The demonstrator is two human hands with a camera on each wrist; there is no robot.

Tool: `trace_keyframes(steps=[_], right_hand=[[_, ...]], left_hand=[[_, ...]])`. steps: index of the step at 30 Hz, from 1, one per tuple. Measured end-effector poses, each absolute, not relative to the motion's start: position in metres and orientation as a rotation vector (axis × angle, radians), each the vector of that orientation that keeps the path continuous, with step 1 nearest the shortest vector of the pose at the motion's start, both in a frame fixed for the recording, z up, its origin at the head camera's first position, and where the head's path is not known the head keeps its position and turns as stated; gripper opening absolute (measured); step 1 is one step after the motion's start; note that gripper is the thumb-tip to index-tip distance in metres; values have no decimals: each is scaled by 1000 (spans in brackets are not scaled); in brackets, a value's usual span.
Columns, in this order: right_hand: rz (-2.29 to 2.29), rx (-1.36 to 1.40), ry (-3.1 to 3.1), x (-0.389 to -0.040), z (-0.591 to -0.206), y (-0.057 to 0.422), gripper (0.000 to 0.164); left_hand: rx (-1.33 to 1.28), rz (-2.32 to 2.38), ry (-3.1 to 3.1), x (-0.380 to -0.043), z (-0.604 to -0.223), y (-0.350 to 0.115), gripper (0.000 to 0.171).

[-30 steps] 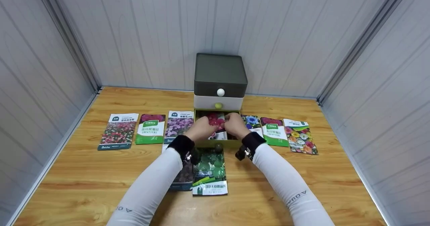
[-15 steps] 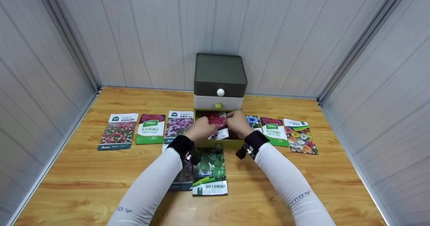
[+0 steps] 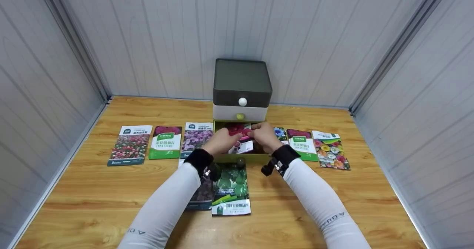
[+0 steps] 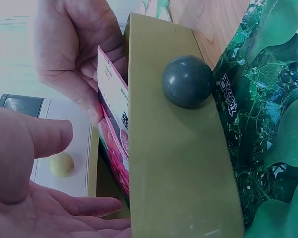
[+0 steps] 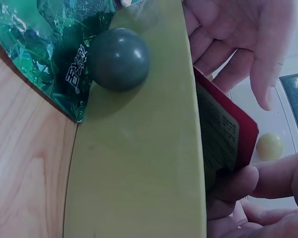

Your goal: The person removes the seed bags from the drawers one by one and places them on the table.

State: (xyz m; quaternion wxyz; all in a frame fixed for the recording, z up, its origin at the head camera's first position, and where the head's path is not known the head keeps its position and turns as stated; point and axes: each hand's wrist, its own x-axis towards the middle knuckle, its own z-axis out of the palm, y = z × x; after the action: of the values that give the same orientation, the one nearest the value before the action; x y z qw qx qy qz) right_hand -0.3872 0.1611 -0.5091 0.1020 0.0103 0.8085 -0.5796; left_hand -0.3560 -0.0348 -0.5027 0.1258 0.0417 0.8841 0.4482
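Note:
A seed packet (image 3: 244,147) with pink flowers and a white lower part stands tilted inside the pulled-out olive drawer (image 3: 255,158). My right hand (image 3: 265,137) pinches its edge between thumb and fingers; the right wrist view shows the packet's red-edged back (image 5: 231,124) at the thumb. My left hand (image 3: 221,142) is over the drawer's left side. In the left wrist view that hand's thumb (image 4: 44,134) and fingers are apart and relaxed, close to the packet, gripping nothing. What lies deeper in the drawer is mostly hidden.
Above the drawer sit a white drawer (image 3: 226,113) and a dark green one (image 3: 242,78). Packets flank it, including a green impatiens packet (image 3: 165,142) and a multicolored one (image 3: 331,151). A green leafy packet (image 3: 232,186) lies in front, beside a dark packet (image 3: 202,195).
My right hand has moved slightly right, and the pink-flowered packet has turned and shifted right with it inside the drawer. My left hand has stayed nearly in place.

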Motion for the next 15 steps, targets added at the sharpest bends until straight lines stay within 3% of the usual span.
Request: trace_keyframes(steps=[7,12,15], right_hand=[[-1708,-5,2396,-384,-508,163,50],[-1668,-28,2480,-384,-507,162,49],[-1633,-27,2523,-384,-506,163,47]], left_hand=[[76,1308,2580,-349,-493,-33,38],[71,1354,2568,-356,-497,-34,29],[64,1326,2639,-378,-521,-37,26]])
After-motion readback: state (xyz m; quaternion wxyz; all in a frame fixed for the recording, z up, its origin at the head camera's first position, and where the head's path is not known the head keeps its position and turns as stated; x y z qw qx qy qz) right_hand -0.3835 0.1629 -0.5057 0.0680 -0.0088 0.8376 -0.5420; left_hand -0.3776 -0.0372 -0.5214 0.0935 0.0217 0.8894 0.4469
